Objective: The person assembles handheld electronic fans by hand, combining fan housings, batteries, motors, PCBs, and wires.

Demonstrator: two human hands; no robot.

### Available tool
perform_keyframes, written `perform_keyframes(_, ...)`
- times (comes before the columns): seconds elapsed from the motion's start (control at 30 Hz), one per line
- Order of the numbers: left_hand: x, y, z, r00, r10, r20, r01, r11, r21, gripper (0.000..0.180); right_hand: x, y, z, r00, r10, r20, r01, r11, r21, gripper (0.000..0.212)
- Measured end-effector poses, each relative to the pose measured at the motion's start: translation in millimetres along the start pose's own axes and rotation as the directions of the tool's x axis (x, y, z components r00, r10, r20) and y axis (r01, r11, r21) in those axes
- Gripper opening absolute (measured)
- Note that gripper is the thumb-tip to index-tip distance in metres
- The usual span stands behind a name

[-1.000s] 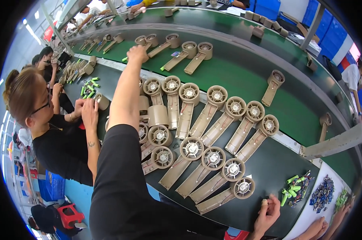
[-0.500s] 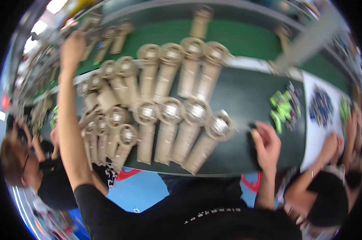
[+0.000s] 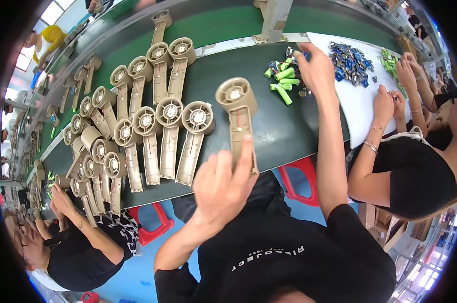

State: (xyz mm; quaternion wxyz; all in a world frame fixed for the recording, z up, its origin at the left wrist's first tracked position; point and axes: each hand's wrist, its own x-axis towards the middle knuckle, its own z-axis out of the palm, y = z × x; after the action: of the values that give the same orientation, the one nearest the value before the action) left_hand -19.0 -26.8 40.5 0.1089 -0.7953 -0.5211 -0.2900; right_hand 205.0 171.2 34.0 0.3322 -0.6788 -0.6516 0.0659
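My left hand [image 3: 221, 187] is closed round the lower end of a beige handheld-fan housing [image 3: 237, 118], its index finger lying along the open handle. The housing's round head points away from me, with a thin red wire inside the handle. At the far right of the dark table, my right hand [image 3: 317, 68] bends its fingers over a pile of bright green battery cells [image 3: 285, 81] with small circuit boards attached. Whatever its fingertips hold is hidden. Left of the held housing, several similar fan housings [image 3: 170, 121] lie in rows with their handles toward me.
Beyond the table runs a green conveyor belt [image 3: 213, 30] behind a metal post [image 3: 275, 22]. Blue circuit boards [image 3: 351, 63] cover a white sheet at right, near a co-worker's hands [image 3: 390, 101]. Another co-worker's hand [image 3: 61, 202] works at left. Red stools [image 3: 302, 182] stand below the table edge.
The view has turned to the right. My left hand came back from the belt at far left and now holds a fan housing. My right hand moved from the bare tabletop to the battery pile.
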Motion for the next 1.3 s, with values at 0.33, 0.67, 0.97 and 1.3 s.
perform_keyframes(0.33, -34, 33, 44, 0.98, -0.057, 0.189, 0.096, 0.974, -0.206, 0.069, 26, 21, 5, 0.977, -0.124, -0.173, 0.132, 0.991, 0.031, 0.045)
perform_keyframes(0.67, -5, 17, 23, 0.967, -0.183, 0.179, 0.238, 0.9, -0.366, 0.037, 1, -2, -26, 0.936, -0.112, -0.334, 0.241, 0.896, 0.374, 0.053)
perform_keyframes(0.97, 26, -9, 20, 0.957, -0.265, -0.121, 0.185, 0.873, -0.451, 0.012, -23, -19, -37, 0.983, -0.023, -0.182, 0.161, 0.587, 0.794, 0.053)
perform_keyframes(1.3, 81, -6, 28, 0.935, -0.245, -0.256, 0.009, 0.739, -0.674, 0.032, -90, -66, -52, 0.942, -0.335, -0.023, 0.202, 0.51, 0.836, 0.05)
